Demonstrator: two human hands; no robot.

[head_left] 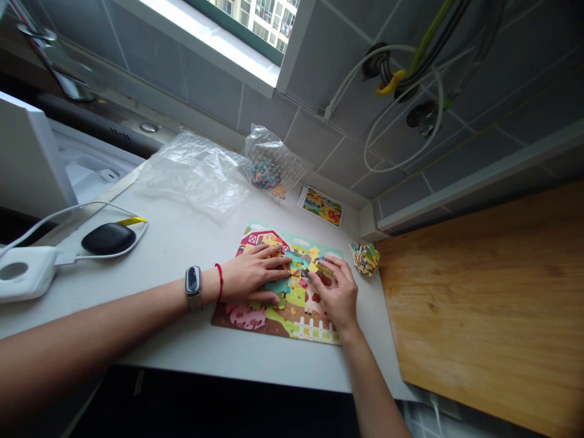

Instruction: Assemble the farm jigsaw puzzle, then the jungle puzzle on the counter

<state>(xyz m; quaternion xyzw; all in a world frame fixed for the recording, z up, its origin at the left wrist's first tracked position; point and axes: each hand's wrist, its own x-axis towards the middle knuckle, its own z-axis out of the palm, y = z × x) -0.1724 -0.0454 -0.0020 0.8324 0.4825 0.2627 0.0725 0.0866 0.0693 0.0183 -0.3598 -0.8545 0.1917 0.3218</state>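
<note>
A colourful jigsaw puzzle (269, 322) with a red barn, a cow and a white fence lies on the white counter in front of me. My left hand (250, 275) rests flat on its left half, fingers spread, hiding part of the picture. Over the right half, my right hand (340, 292) has its thumb and fingers bent around a small puzzle piece (314, 266), partly covered by the fingertips. Just right of the puzzle sits a small pile of loose pieces (364, 258).
Behind the puzzle lie a picture card (322, 205), a clear bag of pieces (267, 173) and crumpled plastic (191, 173). A black case (108, 238) and a white charger with cable (27, 274) are at left. A wooden board (483, 304) borders the counter's right side.
</note>
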